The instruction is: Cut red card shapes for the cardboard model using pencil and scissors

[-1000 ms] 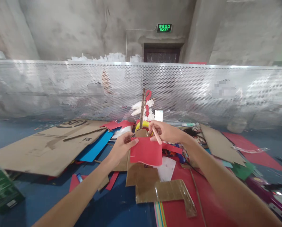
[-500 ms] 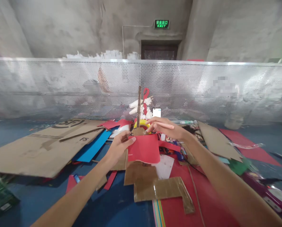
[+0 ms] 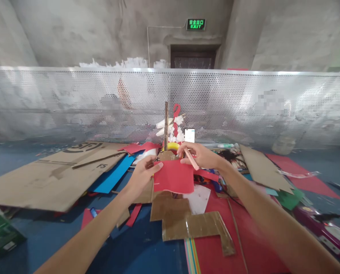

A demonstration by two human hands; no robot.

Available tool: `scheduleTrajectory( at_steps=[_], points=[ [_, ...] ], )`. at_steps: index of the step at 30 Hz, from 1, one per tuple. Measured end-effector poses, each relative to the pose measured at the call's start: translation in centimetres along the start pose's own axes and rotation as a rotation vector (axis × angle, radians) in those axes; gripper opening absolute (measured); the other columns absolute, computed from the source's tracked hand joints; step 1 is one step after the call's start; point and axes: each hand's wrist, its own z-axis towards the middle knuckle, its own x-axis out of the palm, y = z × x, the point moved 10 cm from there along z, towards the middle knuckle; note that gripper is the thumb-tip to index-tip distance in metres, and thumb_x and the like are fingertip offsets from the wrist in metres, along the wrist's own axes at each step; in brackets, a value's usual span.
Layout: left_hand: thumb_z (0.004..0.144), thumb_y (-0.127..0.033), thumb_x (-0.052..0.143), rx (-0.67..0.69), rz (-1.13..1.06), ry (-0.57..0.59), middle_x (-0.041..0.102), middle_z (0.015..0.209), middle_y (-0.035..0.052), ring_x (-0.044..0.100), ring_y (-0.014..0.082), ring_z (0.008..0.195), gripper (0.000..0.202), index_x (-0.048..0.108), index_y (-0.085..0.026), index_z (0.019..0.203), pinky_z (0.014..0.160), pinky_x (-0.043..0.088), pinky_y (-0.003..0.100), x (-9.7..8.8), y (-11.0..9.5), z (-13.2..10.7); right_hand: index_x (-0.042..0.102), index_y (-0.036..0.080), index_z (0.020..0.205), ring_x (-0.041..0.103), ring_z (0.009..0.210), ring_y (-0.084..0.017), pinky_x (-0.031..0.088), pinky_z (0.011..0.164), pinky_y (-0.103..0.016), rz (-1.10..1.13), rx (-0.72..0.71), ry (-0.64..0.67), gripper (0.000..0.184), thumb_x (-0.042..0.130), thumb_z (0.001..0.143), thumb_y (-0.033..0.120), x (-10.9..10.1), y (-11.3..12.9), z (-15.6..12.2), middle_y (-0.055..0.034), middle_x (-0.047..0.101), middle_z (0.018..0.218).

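My left hand pinches the left edge of a red sheet of paper, thumb on top. Behind the sheet's top edge, a rounded brown cardboard piece shows. My right hand is closed around a slim pink pen-like tool, which slants down over the sheet's upper right corner. Its exact kind is unclear. The right fingertips are at or near the sheet's top edge; whether they touch it I cannot tell. An upright cardboard strip rises just beyond the hands, with a yellow tape roll beside it.
A large cardboard sheet and blue paper lie left. Cut cardboard sits in front on red paper. A purple power strip is at right. A phone stands before the perforated metal panel.
My right hand has turned, so the pink tool now points down toward the red paper instead of lying nearly level. My left hand keeps its hold on the sheet.
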Motion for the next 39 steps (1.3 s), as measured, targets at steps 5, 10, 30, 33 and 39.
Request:
scheduleTrajectory(
  at_steps=[5, 10, 30, 33, 39],
  points=[
    [0.075, -0.041, 0.081, 0.003, -0.024, 0.0, 0.067, 0.09, 0.0031, 0.062, 0.0167, 0.077, 0.034, 0.066, -0.018, 0.095, 0.063, 0.051, 0.025, 0.1, -0.2, -0.1, 0.065, 0.028, 0.123, 0.062, 0.099, -0.02, 0.05, 0.085, -0.035, -0.021, -0.105, -0.035, 0.029, 0.058, 0.096, 0.036, -0.3, 0.9, -0.1, -0.0061, 0.065, 0.116],
    [0.076, -0.039, 0.081, -0.008, -0.031, 0.005, 0.065, 0.085, 0.0006, 0.059, 0.014, 0.073, 0.03, 0.065, -0.019, 0.091, 0.061, 0.048, 0.023, 0.1, -0.1, 0.0, 0.072, 0.029, 0.116, 0.06, 0.114, -0.025, 0.05, 0.089, -0.04, -0.12, -0.21, -0.252, 0.033, 0.047, 0.102, 0.045, -2.4, 2.0, -0.5, -0.0078, 0.067, 0.12],
    [0.072, -0.041, 0.084, -0.01, -0.057, 0.001, 0.063, 0.087, 0.0, 0.058, 0.0146, 0.076, 0.035, 0.066, -0.018, 0.092, 0.066, 0.049, 0.024, 0.0, 0.0, 0.1, 0.076, 0.024, 0.105, 0.067, 0.097, -0.018, 0.056, 0.085, -0.036, 0.157, -0.312, -0.011, 0.019, 0.063, 0.096, 0.035, -0.8, 2.6, -0.6, -0.0051, 0.074, 0.105],
    [0.071, -0.041, 0.085, -0.01, -0.076, 0.01, 0.065, 0.087, 0.0003, 0.06, 0.0158, 0.077, 0.036, 0.067, -0.019, 0.093, 0.067, 0.05, 0.026, 0.1, 0.0, 0.1, 0.074, 0.023, 0.103, 0.064, 0.096, -0.017, 0.054, 0.083, -0.034, 0.119, -0.319, 0.046, 0.021, 0.057, 0.099, 0.035, -0.4, 2.6, -0.6, -0.0049, 0.072, 0.106],
    [0.074, -0.041, 0.083, -0.009, -0.066, 0.006, 0.066, 0.087, 0.0011, 0.061, 0.0163, 0.076, 0.033, 0.067, -0.019, 0.093, 0.067, 0.052, 0.027, -0.1, 0.2, 0.1, 0.071, 0.021, 0.106, 0.062, 0.09, -0.016, 0.054, 0.076, -0.032, 0.082, -0.221, 0.046, 0.028, 0.052, 0.102, 0.041, -0.6, 1.5, -0.6, -0.0063, 0.07, 0.109]
  ],
)
